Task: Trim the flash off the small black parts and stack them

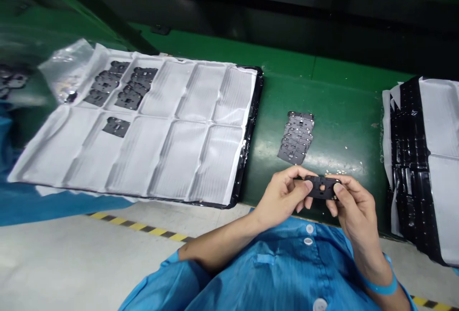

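Note:
A thin black plate with a square hole (316, 191) is held up between both hands at the near edge of the bench. My left hand (287, 194) pinches its left end between thumb and fingers. At the opposite end, my right hand (353, 201) grips it the same way. Just beyond the hands lies an overlapping row of similar dark plates (296, 136) on the green bench. Tiny pale bits (335, 172) are scattered near my right fingertips; what they are is too small to tell.
To the left, a large tray lined with white sheet (190, 158) holds several dark plates in its compartments. A clear plastic bag (70, 69) lies by its far left corner. Black trays with white liners (409, 158) are stacked on the right of the green bench (333, 105).

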`<action>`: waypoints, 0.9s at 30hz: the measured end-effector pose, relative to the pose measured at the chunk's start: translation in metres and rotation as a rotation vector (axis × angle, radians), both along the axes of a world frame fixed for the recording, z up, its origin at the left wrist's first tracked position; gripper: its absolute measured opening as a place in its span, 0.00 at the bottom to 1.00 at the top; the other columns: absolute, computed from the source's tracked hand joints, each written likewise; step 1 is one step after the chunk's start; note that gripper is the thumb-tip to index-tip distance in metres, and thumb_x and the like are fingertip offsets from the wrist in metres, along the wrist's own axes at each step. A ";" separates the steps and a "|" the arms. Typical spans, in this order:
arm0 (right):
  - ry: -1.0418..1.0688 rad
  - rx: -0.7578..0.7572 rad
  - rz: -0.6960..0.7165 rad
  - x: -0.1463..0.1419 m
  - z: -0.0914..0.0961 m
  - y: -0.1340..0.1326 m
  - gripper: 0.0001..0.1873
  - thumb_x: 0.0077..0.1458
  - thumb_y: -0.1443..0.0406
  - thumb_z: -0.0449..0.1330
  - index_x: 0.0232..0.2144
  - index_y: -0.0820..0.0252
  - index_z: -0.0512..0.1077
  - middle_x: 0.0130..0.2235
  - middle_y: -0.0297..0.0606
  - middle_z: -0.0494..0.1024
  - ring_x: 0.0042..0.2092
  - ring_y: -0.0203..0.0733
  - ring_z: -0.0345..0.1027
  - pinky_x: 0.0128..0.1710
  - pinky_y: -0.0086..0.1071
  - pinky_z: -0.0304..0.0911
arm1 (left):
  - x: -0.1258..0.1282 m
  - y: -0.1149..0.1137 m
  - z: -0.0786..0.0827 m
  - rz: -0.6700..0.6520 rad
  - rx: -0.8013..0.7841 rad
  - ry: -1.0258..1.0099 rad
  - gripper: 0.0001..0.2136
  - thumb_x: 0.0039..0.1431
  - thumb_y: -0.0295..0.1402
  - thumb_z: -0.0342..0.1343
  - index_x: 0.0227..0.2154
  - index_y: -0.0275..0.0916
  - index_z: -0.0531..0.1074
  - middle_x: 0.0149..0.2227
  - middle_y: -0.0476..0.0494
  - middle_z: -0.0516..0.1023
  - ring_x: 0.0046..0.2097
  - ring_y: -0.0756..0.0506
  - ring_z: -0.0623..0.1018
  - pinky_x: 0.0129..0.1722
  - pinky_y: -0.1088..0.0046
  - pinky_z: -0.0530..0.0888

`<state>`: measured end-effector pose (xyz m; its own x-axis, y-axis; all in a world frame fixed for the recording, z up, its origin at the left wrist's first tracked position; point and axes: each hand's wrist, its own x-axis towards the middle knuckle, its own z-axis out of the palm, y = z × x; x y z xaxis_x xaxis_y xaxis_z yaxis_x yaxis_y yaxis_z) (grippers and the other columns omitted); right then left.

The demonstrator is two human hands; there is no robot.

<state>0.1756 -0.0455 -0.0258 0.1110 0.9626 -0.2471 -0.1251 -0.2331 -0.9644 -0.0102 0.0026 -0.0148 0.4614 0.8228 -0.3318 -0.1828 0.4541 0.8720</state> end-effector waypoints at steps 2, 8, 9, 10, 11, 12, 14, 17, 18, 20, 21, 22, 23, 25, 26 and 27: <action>-0.026 -0.009 -0.009 0.000 0.000 -0.001 0.13 0.70 0.56 0.64 0.46 0.59 0.81 0.24 0.29 0.72 0.21 0.33 0.62 0.24 0.28 0.59 | 0.000 -0.001 0.000 0.000 -0.009 -0.016 0.22 0.65 0.51 0.64 0.43 0.35 0.73 0.21 0.53 0.74 0.19 0.55 0.67 0.20 0.80 0.62; -0.095 0.014 -0.034 -0.004 0.002 -0.002 0.12 0.71 0.57 0.64 0.44 0.59 0.81 0.20 0.27 0.70 0.20 0.32 0.62 0.21 0.25 0.57 | -0.001 -0.003 -0.001 0.006 -0.025 -0.031 0.17 0.65 0.47 0.63 0.40 0.35 0.72 0.21 0.53 0.74 0.19 0.55 0.67 0.19 0.80 0.62; -0.120 0.025 -0.036 -0.006 0.003 -0.002 0.13 0.71 0.57 0.64 0.43 0.60 0.81 0.19 0.27 0.70 0.19 0.31 0.61 0.21 0.24 0.57 | -0.001 -0.003 -0.001 0.010 -0.026 -0.027 0.17 0.65 0.46 0.62 0.39 0.36 0.71 0.21 0.53 0.74 0.18 0.55 0.67 0.19 0.80 0.62; -0.148 0.040 -0.037 -0.008 0.003 -0.001 0.12 0.71 0.57 0.63 0.42 0.59 0.81 0.19 0.26 0.69 0.19 0.31 0.61 0.20 0.24 0.57 | -0.001 -0.003 -0.001 0.018 -0.026 -0.021 0.16 0.65 0.46 0.62 0.37 0.36 0.71 0.20 0.53 0.74 0.18 0.55 0.67 0.19 0.80 0.62; -0.179 0.056 -0.040 -0.010 0.004 -0.001 0.12 0.71 0.57 0.63 0.41 0.59 0.81 0.19 0.26 0.69 0.18 0.31 0.60 0.19 0.24 0.56 | -0.002 -0.003 -0.001 0.029 -0.027 -0.011 0.15 0.65 0.45 0.61 0.36 0.37 0.71 0.20 0.53 0.74 0.18 0.55 0.66 0.19 0.80 0.62; -0.209 0.074 -0.038 -0.012 0.005 0.000 0.12 0.71 0.57 0.63 0.40 0.59 0.80 0.18 0.26 0.69 0.18 0.31 0.61 0.18 0.23 0.56 | -0.002 -0.003 -0.001 0.041 -0.029 0.000 0.15 0.65 0.45 0.61 0.35 0.37 0.70 0.20 0.53 0.73 0.18 0.55 0.65 0.19 0.80 0.61; -0.268 0.103 -0.017 -0.014 0.007 0.002 0.12 0.71 0.57 0.63 0.40 0.59 0.80 0.19 0.27 0.71 0.18 0.31 0.62 0.18 0.23 0.58 | -0.003 -0.001 -0.002 0.070 -0.027 0.023 0.14 0.65 0.44 0.60 0.33 0.38 0.70 0.19 0.53 0.73 0.17 0.55 0.64 0.19 0.80 0.60; -0.326 0.109 0.089 -0.012 0.009 0.005 0.11 0.69 0.58 0.65 0.43 0.59 0.80 0.21 0.28 0.73 0.20 0.33 0.67 0.20 0.24 0.63 | -0.006 0.001 -0.005 0.105 -0.005 0.053 0.14 0.65 0.43 0.60 0.32 0.38 0.69 0.18 0.54 0.71 0.17 0.56 0.63 0.19 0.81 0.60; -0.334 0.104 0.132 -0.011 0.009 0.006 0.11 0.68 0.58 0.65 0.45 0.59 0.80 0.22 0.29 0.74 0.21 0.34 0.68 0.21 0.24 0.64 | -0.007 0.002 -0.005 0.109 0.008 0.065 0.14 0.66 0.43 0.59 0.32 0.38 0.69 0.18 0.55 0.70 0.18 0.56 0.64 0.20 0.81 0.60; -0.333 0.093 0.205 -0.008 0.009 0.007 0.11 0.68 0.58 0.66 0.47 0.59 0.79 0.24 0.31 0.77 0.23 0.36 0.72 0.23 0.25 0.68 | -0.009 0.002 -0.006 0.114 0.055 0.086 0.13 0.67 0.42 0.59 0.32 0.37 0.70 0.19 0.55 0.70 0.19 0.55 0.66 0.21 0.81 0.61; -0.326 0.092 0.234 -0.006 0.008 0.007 0.11 0.69 0.58 0.65 0.47 0.58 0.79 0.26 0.32 0.79 0.25 0.37 0.74 0.25 0.26 0.71 | -0.011 0.001 -0.006 0.122 0.093 0.095 0.13 0.68 0.41 0.60 0.33 0.37 0.71 0.21 0.54 0.71 0.20 0.55 0.68 0.22 0.80 0.63; -0.317 0.096 0.256 -0.005 0.006 0.007 0.11 0.69 0.58 0.65 0.48 0.58 0.78 0.28 0.34 0.81 0.27 0.38 0.77 0.28 0.27 0.74 | -0.012 0.001 -0.006 0.134 0.142 0.105 0.13 0.68 0.41 0.60 0.33 0.36 0.73 0.24 0.52 0.72 0.22 0.54 0.71 0.23 0.80 0.65; -0.310 0.103 0.274 -0.003 0.004 0.007 0.11 0.70 0.59 0.64 0.49 0.57 0.78 0.30 0.36 0.83 0.30 0.39 0.80 0.31 0.29 0.77 | -0.013 0.001 -0.006 0.149 0.205 0.122 0.12 0.69 0.40 0.60 0.35 0.35 0.75 0.28 0.49 0.74 0.24 0.54 0.73 0.24 0.79 0.67; -0.319 0.131 0.301 0.000 0.000 0.008 0.10 0.71 0.59 0.63 0.49 0.57 0.77 0.35 0.39 0.86 0.35 0.42 0.83 0.38 0.34 0.81 | -0.017 0.001 -0.004 0.177 0.368 0.186 0.12 0.70 0.39 0.60 0.37 0.35 0.79 0.36 0.44 0.77 0.29 0.52 0.77 0.28 0.76 0.72; -0.343 0.153 0.304 0.002 -0.003 0.008 0.09 0.71 0.60 0.63 0.49 0.56 0.77 0.37 0.40 0.87 0.37 0.43 0.84 0.40 0.36 0.81 | -0.019 0.002 -0.003 0.185 0.461 0.231 0.11 0.71 0.38 0.59 0.39 0.35 0.81 0.38 0.42 0.78 0.32 0.51 0.79 0.31 0.75 0.74; -0.381 0.174 0.299 0.003 -0.005 0.008 0.08 0.71 0.60 0.63 0.48 0.56 0.77 0.40 0.41 0.88 0.39 0.44 0.85 0.42 0.37 0.82 | -0.021 0.004 -0.002 0.190 0.552 0.279 0.10 0.72 0.36 0.59 0.41 0.35 0.82 0.40 0.41 0.79 0.35 0.49 0.80 0.33 0.74 0.75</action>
<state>0.1790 -0.0371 -0.0311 -0.1244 0.9893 -0.0761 0.2906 -0.0370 -0.9561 -0.0313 0.0065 -0.0165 0.2482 0.9656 0.0769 0.0518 -0.0926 0.9944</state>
